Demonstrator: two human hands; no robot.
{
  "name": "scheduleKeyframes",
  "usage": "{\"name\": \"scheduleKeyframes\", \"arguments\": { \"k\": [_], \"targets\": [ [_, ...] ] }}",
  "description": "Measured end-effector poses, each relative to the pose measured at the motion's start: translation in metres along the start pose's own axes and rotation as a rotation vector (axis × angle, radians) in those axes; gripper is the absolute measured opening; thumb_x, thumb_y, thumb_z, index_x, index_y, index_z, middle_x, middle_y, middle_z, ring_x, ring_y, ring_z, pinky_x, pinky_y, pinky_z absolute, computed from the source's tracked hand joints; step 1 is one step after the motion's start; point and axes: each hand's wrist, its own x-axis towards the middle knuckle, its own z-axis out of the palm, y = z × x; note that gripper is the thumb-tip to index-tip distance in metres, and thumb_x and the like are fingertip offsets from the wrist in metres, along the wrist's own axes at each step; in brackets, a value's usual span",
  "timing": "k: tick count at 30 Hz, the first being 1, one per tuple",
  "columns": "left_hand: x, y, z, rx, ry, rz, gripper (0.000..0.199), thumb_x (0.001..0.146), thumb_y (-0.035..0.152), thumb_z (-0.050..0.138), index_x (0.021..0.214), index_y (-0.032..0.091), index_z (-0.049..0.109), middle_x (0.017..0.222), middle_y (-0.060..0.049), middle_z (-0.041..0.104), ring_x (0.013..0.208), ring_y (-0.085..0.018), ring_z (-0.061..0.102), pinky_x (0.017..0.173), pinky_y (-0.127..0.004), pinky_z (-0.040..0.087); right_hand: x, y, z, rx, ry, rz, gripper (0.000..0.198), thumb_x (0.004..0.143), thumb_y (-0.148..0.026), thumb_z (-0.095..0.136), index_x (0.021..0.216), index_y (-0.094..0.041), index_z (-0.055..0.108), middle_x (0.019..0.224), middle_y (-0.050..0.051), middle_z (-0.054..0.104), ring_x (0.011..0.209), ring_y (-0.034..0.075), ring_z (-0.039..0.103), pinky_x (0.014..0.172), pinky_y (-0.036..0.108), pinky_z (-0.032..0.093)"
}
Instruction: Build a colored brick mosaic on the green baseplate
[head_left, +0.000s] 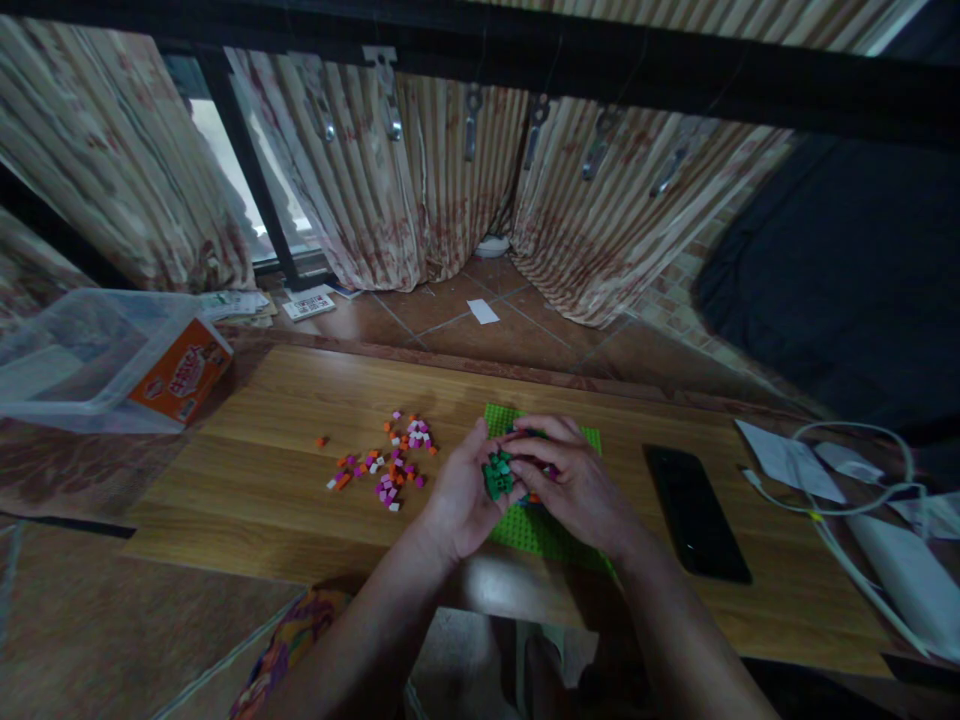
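Our left hand [459, 492] cups green bricks [497, 477], our right hand [576, 476] curls, hold unclear; pieces [533, 498] dot the baseplate [547, 538], loose bricks [387, 488] lie outside.

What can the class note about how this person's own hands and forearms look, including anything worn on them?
The left hand and right hand are gloveless. The left forearm and right forearm show no sleeves, and no watch or bracelet is visible. Rings cannot be ruled out, as some fingers are hidden.
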Motion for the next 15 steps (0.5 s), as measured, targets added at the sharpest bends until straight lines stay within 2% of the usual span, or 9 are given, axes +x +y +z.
{"name": "scheduleKeyframes", "arguments": {
  "k": [6,8,12,15],
  "targets": [
    [0.001,-0.003,-0.001,0.035,-0.006,-0.039,0.042,0.096,0.04,0.04,0.077,0.011,0.063,0.064,-0.003,0.058,0.057,-0.01,0.055,0.061,-0.022,0.049,0.002,-0.003,0.004,0.048,0.025,0.022,0.017,0.092,-0.022,0.055,0.095,-0.025,0.072,0.111,0.006,0.065,0.106,0.021,0.056,0.093,0.042,0.044],
    [0.0,-0.002,-0.001,0.049,0.002,-0.038,0.041,0.096,0.039,0.04,0.079,0.01,0.064,0.067,-0.005,0.061,0.06,-0.011,0.058,0.064,-0.023,0.051,0.002,0.001,0.001,0.084,0.063,0.049,0.017,0.092,-0.025,0.054,0.094,-0.025,0.071,0.111,0.005,0.065,0.107,0.02,0.057,0.094,0.04,0.044],
    [0.0,0.004,-0.002,0.096,0.099,0.038,0.039,0.095,0.035,0.042,0.082,0.007,0.066,0.083,-0.014,0.069,0.074,-0.016,0.066,0.068,-0.025,0.055,-0.004,0.025,-0.015,0.097,0.24,0.122,0.015,0.09,-0.032,0.057,0.09,-0.025,0.07,0.111,0.005,0.065,0.108,0.021,0.058,0.098,0.04,0.042],
    [0.002,0.01,-0.005,0.11,0.17,0.132,0.033,0.093,0.029,0.045,0.08,0.007,0.066,0.077,-0.012,0.068,0.065,-0.012,0.063,0.058,-0.02,0.053,-0.012,0.048,-0.026,0.049,0.261,0.219,0.017,0.087,-0.037,0.059,0.085,-0.024,0.07,0.11,0.006,0.065,0.106,0.023,0.059,0.097,0.042,0.043]
  ]
}}
